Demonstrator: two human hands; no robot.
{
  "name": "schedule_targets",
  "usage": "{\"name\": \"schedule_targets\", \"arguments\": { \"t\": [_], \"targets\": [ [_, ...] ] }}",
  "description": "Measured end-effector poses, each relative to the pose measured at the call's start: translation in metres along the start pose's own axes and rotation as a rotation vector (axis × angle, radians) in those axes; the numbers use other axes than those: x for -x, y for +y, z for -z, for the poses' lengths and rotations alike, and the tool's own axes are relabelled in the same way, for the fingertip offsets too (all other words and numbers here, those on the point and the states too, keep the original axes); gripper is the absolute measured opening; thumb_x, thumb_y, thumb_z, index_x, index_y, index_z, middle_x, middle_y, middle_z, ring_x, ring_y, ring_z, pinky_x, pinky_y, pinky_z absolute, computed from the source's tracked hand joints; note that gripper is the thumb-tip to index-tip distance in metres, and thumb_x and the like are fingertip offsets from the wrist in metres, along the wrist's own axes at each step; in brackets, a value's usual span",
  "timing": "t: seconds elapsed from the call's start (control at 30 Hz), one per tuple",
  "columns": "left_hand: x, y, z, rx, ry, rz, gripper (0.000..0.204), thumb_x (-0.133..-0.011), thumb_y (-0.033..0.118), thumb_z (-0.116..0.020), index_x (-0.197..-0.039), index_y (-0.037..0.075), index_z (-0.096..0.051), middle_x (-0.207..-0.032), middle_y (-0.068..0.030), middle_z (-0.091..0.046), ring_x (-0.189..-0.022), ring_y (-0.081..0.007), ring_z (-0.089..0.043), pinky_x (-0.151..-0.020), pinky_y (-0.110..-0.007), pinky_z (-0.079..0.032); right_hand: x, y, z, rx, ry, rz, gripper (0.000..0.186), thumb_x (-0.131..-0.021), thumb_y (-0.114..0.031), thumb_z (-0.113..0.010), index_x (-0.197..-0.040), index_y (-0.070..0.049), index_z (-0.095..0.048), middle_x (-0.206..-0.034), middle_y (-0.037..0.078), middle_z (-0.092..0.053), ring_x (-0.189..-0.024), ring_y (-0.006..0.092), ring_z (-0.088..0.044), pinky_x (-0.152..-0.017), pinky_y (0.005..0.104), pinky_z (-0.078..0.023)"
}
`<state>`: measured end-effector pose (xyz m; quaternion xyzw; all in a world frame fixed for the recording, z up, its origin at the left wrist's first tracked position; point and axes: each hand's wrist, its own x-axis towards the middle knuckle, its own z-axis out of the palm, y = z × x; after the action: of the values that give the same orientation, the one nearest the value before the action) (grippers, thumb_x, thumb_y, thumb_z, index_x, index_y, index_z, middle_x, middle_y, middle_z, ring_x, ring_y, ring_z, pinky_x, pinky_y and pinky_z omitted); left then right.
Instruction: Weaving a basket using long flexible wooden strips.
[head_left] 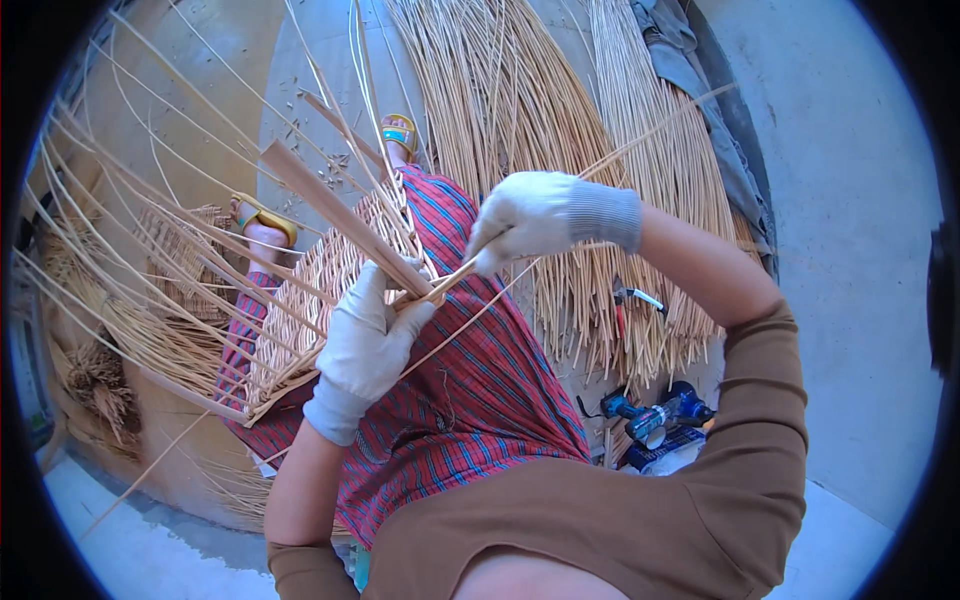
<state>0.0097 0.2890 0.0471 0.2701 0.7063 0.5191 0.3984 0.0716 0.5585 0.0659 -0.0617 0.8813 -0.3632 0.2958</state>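
A partly woven wicker basket [310, 270] with long loose stakes fanning leftward rests on my lap over striped red-and-blue cloth [510, 390]. My left hand [365, 355], in a white glove, grips its near rim at the base of an upright wooden slat [320, 195]. Just right of that, my right hand [515, 220], also gloved, pinches a thin cane strand [455, 275] that runs toward my left hand.
Long cane bundles [490, 70] lie ahead and right. Pliers [635, 298] rest on the canes. Cordless drills [655, 415] lie lower right. A woven panel [180, 255] and fibre scraps [100, 380] are at left. My sandalled feet [270, 225] are ahead of me.
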Motion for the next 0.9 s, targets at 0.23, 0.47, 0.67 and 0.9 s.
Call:
{"name": "schedule_targets", "arguments": {
  "t": [0.23,0.47,0.67,0.9],
  "targets": [
    [-0.006,-0.019,-0.010,-0.124,0.103,-0.146,0.032,-0.092,-0.003,-0.067,-0.122,-0.001,-0.055,-0.105,-0.0158,-0.068,-0.098,-0.0270,-0.070,-0.090,-0.037,-0.056,-0.009,0.000,0.005,0.228,0.319,-0.078,0.096,-0.066,-0.052,-0.089,-0.149,-0.022,-0.051,-0.104,0.015,-0.071,-0.093,0.0323,-0.071,-0.082,0.0433,-0.057],
    [-0.008,-0.008,-0.011,-0.003,0.055,-0.063,0.030,-0.093,-0.008,-0.064,-0.120,0.001,-0.055,-0.107,-0.0102,-0.064,-0.102,-0.0210,-0.066,-0.093,-0.036,-0.055,-0.113,0.034,-0.002,0.192,0.499,0.518,0.136,-0.046,-0.038,-0.098,-0.161,-0.013,-0.029,-0.158,0.017,-0.041,-0.145,0.0375,-0.040,-0.119,0.0452,-0.037],
    [0.028,-0.001,-0.063,0.363,0.384,0.036,0.053,-0.095,-0.002,-0.064,-0.141,0.005,-0.040,-0.106,-0.0065,-0.054,-0.075,-0.0121,-0.062,-0.065,-0.025,-0.056,-0.101,0.001,0.002,0.212,0.401,0.343,0.138,-0.047,-0.034,-0.097,-0.163,-0.017,-0.023,-0.162,0.020,-0.033,-0.149,0.0404,-0.033,-0.122,0.0474,-0.033],
    [0.030,0.000,-0.031,0.674,0.544,-0.031,0.026,-0.103,0.011,-0.062,-0.125,0.003,-0.050,-0.102,-0.0070,-0.062,-0.077,-0.0155,-0.070,-0.075,-0.031,-0.062,-0.025,-0.085,-0.049,0.665,1.003,0.407,0.090,-0.076,-0.035,-0.082,-0.154,-0.014,-0.043,-0.147,0.019,-0.052,-0.137,0.0406,-0.048,-0.116,0.0530,-0.035]
  ]
}}
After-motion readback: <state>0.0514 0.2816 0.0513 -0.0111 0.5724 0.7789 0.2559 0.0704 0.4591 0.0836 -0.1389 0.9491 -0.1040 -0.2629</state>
